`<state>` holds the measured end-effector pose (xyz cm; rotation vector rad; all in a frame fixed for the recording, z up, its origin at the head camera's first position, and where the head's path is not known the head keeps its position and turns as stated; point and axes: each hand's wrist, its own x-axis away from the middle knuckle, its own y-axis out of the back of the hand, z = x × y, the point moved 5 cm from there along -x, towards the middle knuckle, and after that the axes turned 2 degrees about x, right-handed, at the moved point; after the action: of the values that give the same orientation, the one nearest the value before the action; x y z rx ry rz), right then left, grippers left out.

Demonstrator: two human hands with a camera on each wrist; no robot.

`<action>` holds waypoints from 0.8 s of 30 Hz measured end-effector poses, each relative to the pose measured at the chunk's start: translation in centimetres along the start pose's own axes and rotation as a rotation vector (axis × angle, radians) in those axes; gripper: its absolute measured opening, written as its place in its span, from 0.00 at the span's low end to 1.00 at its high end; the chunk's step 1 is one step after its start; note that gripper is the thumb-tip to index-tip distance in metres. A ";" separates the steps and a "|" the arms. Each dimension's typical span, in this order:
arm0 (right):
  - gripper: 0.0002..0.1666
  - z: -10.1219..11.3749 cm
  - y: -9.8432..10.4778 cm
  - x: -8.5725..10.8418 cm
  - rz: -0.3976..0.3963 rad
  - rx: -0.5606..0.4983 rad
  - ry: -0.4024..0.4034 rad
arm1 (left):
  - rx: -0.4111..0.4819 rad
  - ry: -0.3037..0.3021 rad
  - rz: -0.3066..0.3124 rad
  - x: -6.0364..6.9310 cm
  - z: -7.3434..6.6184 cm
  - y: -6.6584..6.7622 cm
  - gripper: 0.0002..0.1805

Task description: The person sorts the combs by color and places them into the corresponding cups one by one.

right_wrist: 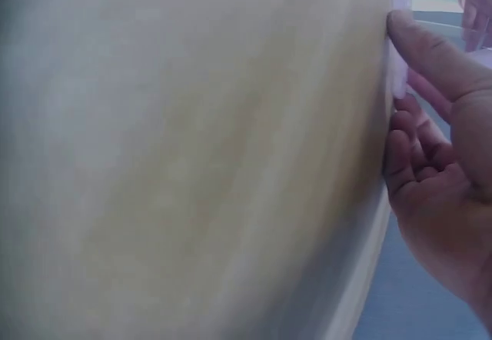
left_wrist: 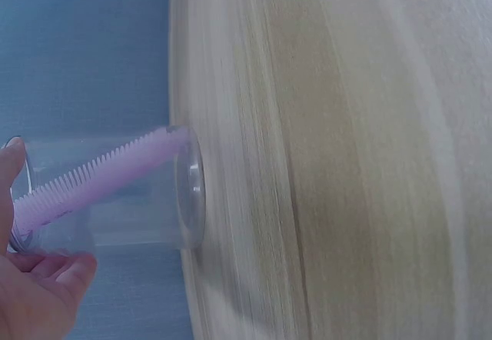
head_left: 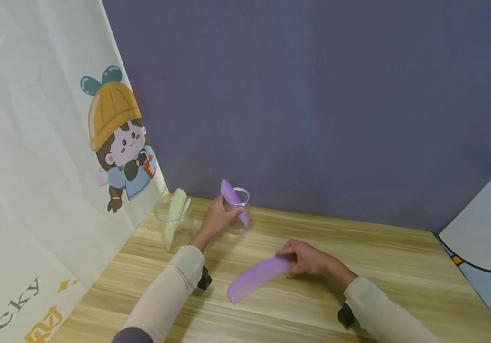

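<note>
My left hand (head_left: 219, 216) grips a small clear cup (head_left: 238, 228) near its rim, at the back of the table. A purple comb (head_left: 230, 193) leans inside that cup, its top above the rim; in the left wrist view the comb's teeth (left_wrist: 84, 172) show through the clear wall. My right hand (head_left: 307, 257) pinches one end of a second purple comb (head_left: 259, 277), which points toward the front left over the table. In the right wrist view only a sliver of this comb (right_wrist: 399, 71) shows between thumb and fingers.
A wider clear container (head_left: 179, 234) holding pale green combs (head_left: 175, 214) stands left of my left hand. The wood-grain table (head_left: 314, 309) meets a dark blue-grey wall (head_left: 305, 119) at the back. A white printed panel (head_left: 48, 143) borders the left side.
</note>
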<state>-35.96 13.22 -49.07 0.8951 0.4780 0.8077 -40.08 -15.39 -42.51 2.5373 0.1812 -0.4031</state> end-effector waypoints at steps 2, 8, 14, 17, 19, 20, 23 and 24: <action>0.35 -0.1 -0.1 0.1 -0.002 0.026 -0.001 | 0.002 -0.002 -0.002 0.0 0.0 0.0 0.38; 0.28 -0.6 -0.4 -0.2 -0.025 0.009 -0.005 | 0.003 0.014 -0.005 -0.1 0.2 0.1 0.38; 0.25 -1.2 -0.2 -0.1 -0.036 -0.047 -0.014 | -0.003 0.020 0.007 -0.2 0.5 0.0 0.39; 0.25 -1.7 0.1 0.3 -0.028 -0.123 -0.064 | -0.013 0.024 0.009 -0.1 0.5 0.0 0.39; 0.25 -1.9 0.3 0.4 -0.020 -0.187 -0.091 | -0.018 0.025 0.003 -0.1 0.5 -0.1 0.39; 0.25 -2.0 0.4 0.5 -0.015 -0.220 -0.101 | -0.020 0.023 0.000 -0.1 0.5 -0.1 0.39; 0.26 -2.2 0.4 0.6 0.008 -0.304 -0.121 | -0.024 0.020 -0.004 -0.2 0.4 0.0 0.39; 0.27 -2.2 0.4 0.7 0.017 -0.331 -0.128 | -0.025 0.019 -0.004 -0.2 0.4 0.0 0.39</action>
<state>-37.16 14.97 -49.99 0.6387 0.2161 0.8110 -40.42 -15.61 -42.81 2.5171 0.1978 -0.3761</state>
